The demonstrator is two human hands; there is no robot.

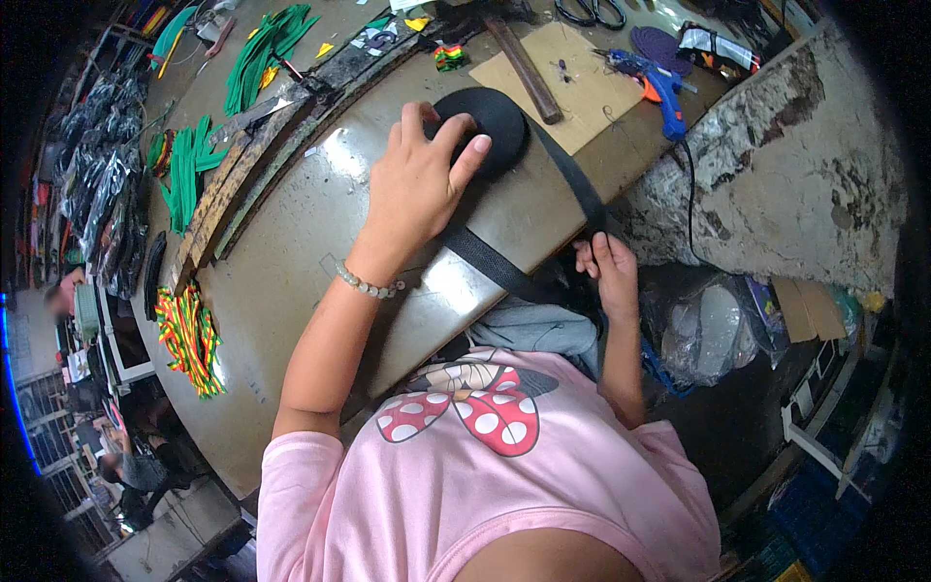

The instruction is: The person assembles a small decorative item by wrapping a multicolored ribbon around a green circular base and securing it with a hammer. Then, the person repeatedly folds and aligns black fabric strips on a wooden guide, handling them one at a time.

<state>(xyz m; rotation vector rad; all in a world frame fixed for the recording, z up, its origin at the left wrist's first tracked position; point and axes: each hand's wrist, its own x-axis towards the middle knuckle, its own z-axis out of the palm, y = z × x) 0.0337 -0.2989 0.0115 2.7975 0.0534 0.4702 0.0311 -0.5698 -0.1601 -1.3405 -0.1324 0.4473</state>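
A thick, tightly wound roll of black webbing [501, 124] lies on the metal tabletop [291, 242]. My left hand [419, 170] rests over its near left side, fingers bent and gripping it. From the far right side of the roll a black strap [570, 177] runs taut to the table's edge. There my right hand [611, 267] pinches it between thumb and fingers. Another black strap length [485, 262] comes from below the left hand and passes over the edge toward my lap. Where it ends is hidden.
A hammer [524, 73] lies partly on a cardboard sheet [582, 107], beside a blue and orange glue gun [659, 92]. Scissors [592, 12] are farther back. A worn wooden bar [233, 184], green strips [184, 175] and striped ribbons [189, 339] occupy the left.
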